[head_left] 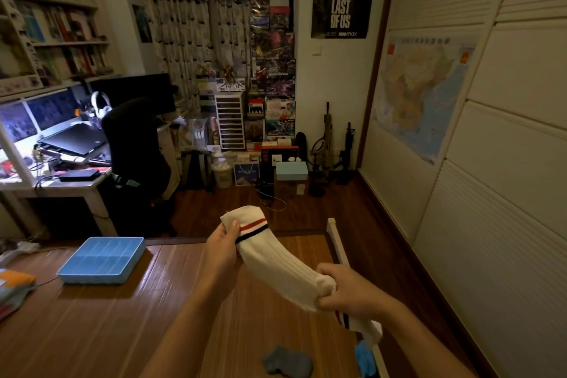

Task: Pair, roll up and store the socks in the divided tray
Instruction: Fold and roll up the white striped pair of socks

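A grey sock [287, 362] is seen lying flat on the wooden surface [122, 331] nearest the view; a blue cloth item [363, 357] lies just beside it at the right edge, by the white rail [337, 242]; above them the white striped socks [276, 261] are held in the air, 1 end pinched by the left grip [222, 250], the other clenched in the right grip [349, 291]; the blue divided tray [101, 258] is set well apart at the far left corner; a pile of coloured socks [12, 288] is cut off by the left edge; bare surface is left between tray and hands.
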Motion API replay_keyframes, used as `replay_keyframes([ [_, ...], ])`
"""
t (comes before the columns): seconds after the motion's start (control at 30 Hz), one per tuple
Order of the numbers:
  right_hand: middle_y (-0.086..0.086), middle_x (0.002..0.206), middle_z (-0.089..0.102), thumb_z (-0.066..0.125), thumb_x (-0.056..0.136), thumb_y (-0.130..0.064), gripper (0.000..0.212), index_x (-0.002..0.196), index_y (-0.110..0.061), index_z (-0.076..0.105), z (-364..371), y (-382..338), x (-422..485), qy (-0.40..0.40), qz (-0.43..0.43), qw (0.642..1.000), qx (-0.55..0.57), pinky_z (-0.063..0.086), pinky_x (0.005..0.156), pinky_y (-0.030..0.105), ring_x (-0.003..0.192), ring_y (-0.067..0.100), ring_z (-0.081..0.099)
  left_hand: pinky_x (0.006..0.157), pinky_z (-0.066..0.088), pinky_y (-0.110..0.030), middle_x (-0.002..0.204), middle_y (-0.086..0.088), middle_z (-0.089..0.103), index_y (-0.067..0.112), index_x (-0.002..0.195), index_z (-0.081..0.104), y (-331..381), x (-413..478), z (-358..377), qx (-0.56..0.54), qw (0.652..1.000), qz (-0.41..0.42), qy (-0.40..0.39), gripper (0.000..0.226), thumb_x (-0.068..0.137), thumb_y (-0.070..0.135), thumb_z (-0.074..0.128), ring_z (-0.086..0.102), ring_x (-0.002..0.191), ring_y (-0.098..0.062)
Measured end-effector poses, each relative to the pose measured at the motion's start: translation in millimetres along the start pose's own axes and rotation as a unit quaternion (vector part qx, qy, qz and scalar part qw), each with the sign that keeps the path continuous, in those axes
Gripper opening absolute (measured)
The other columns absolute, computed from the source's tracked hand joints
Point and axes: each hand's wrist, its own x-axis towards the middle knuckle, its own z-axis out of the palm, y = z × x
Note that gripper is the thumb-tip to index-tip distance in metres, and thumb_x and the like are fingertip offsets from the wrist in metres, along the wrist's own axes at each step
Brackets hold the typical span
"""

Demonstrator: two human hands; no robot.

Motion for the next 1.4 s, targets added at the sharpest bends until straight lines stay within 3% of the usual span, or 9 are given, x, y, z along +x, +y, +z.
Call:
replay_keyframes([
  [0.17,-0.008,0.103,0.068,0.079,0.082,-0.044,0.031,0.106,-0.036,0.061,-5,9,-3,0.093,0.021,0.995,0.011,0.061,0.075,0.026,0.091,0.007,0.069,0.069,0.063,-0.030,0.107,-0.006,0.078,0.018,0.121,0.064,9,-1,-4,0.005,1.000,0.021,-0.012,0.024,0.106,0.028,0.048,0.076,0.098,-0.023],
  [0.3,0.000,0.089,0.070,0.070,0.090,-0.043,0.019,0.095,-0.025,0.066,-13,8,-4,0.174,0.054,0.982,0.044,0.059,0.070,0.024,0.078,0.011,0.070,0.074,0.062,-0.034,0.116,-0.011,0.075,0.017,0.129,0.063,6,-6,-4,0.016,0.997,0.004,-0.081,0.035,0.102,0.034,0.051,0.074,0.105,-0.030],
  [0.43,-0.006,0.095,0.068,0.069,0.093,-0.037,0.009,0.099,-0.031,0.066,-21,-3,-6,0.179,0.040,0.982,0.046,0.054,0.070,0.020,0.083,0.005,0.069,0.077,0.063,-0.041,0.116,-0.014,0.074,0.014,0.131,0.061,-2,-10,-1,0.009,0.994,-0.033,-0.101,0.043,0.096,0.038,0.055,0.073,0.105,-0.035],
  [0.57,-0.016,0.112,0.060,0.064,0.095,-0.036,0.024,0.118,-0.041,0.057,-23,-22,-7,0.143,0.029,0.989,0.032,0.050,0.078,0.022,0.098,0.006,0.064,0.076,0.062,-0.041,0.116,-0.016,0.074,0.012,0.132,0.062,-11,-16,4,0.006,0.994,-0.048,-0.096,0.040,0.100,0.034,0.054,0.073,0.105,-0.035],
  [0.67,-0.020,0.112,0.059,0.060,0.098,-0.032,0.022,0.114,-0.047,0.056,-21,-36,-10,0.142,-0.009,0.989,-0.028,0.051,0.076,0.019,0.100,0.000,0.062,0.079,0.062,-0.040,0.118,-0.017,0.074,0.011,0.131,0.062,-13,-23,10,0.002,0.993,-0.052,-0.103,0.040,0.100,0.034,0.054,0.072,0.108,-0.036],
  [0.77,-0.017,0.110,0.067,0.060,0.099,-0.030,0.025,0.120,-0.044,0.062,-20,-54,-14,0.137,-0.060,0.984,0.101,0.058,0.076,0.022,0.101,0.003,0.068,0.083,0.061,-0.043,0.119,-0.019,0.073,0.009,0.131,0.063,-11,-31,15,-0.002,0.992,-0.056,-0.117,0.042,0.099,0.035,0.054,0.071,0.109,-0.038],
  [0.93,-0.007,0.114,0.073,0.065,0.088,-0.037,0.044,0.131,-0.029,0.064,-7,-73,-12,0.180,-0.079,0.922,0.333,0.061,0.085,0.037,0.106,0.017,0.072,0.078,0.060,-0.035,0.115,-0.019,0.073,0.009,0.132,0.060,-2,-45,29,-0.015,0.986,-0.074,-0.150,0.040,0.102,0.033,0.049,0.073,0.102,-0.035],
  [1.13,0.002,0.109,0.072,0.066,0.094,-0.026,0.022,0.115,-0.020,0.065,22,-79,4,0.313,0.012,0.898,0.308,0.062,0.084,0.036,0.099,0.016,0.071,0.076,0.061,-0.035,0.111,-0.022,0.074,0.011,0.117,0.074,5,-60,50,-0.063,0.979,-0.096,-0.170,0.040,0.097,0.038,0.053,0.074,0.094,-0.030],
  [1.4,-0.006,0.098,0.073,0.073,0.090,-0.034,0.015,0.103,-0.028,0.068,36,-83,8,0.324,0.005,0.913,0.248,0.064,0.076,0.035,0.087,0.010,0.073,0.075,0.062,-0.036,0.110,-0.018,0.075,0.022,0.113,0.076,9,-68,58,-0.062,0.981,-0.092,-0.161,0.038,0.092,0.045,0.054,0.075,0.098,-0.033],
])
